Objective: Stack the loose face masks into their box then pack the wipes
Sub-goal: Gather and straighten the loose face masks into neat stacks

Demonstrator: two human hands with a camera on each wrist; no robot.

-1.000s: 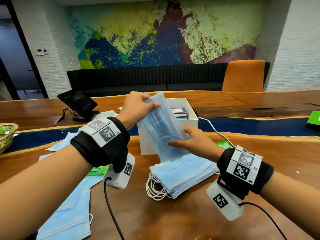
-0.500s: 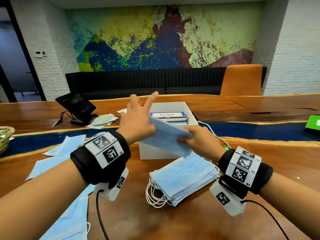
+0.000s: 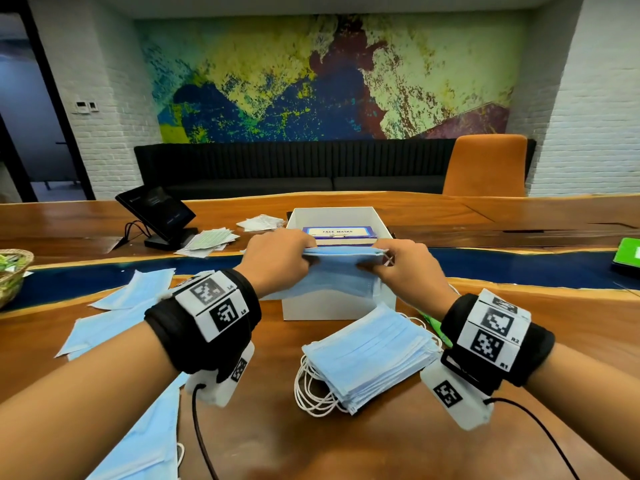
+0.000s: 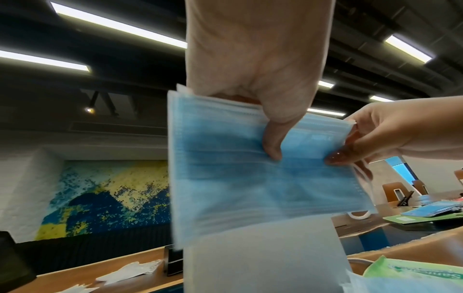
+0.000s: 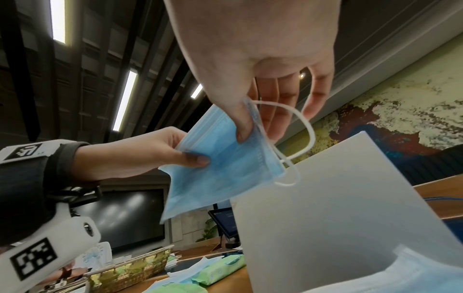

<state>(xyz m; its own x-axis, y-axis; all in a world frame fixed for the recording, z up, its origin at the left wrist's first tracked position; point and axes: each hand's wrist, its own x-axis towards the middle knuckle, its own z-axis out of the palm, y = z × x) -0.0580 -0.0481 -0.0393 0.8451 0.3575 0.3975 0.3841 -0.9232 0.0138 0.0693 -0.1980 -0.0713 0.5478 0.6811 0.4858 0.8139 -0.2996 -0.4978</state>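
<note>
Item: blue face mask (image 3: 341, 271), now held level over the white box (image 3: 337, 306)

Head: half a second ago only the right hand (image 3: 403, 268) pinched it; now the left hand (image 3: 277, 259) pinches the other end. Left wrist: thumb on top, fingers beneath. Right wrist: ear loop (image 5: 295, 134) dangles. Stack (image 3: 370, 358) waits on bench (image 3: 415, 445); lowering in likely follows
</note>
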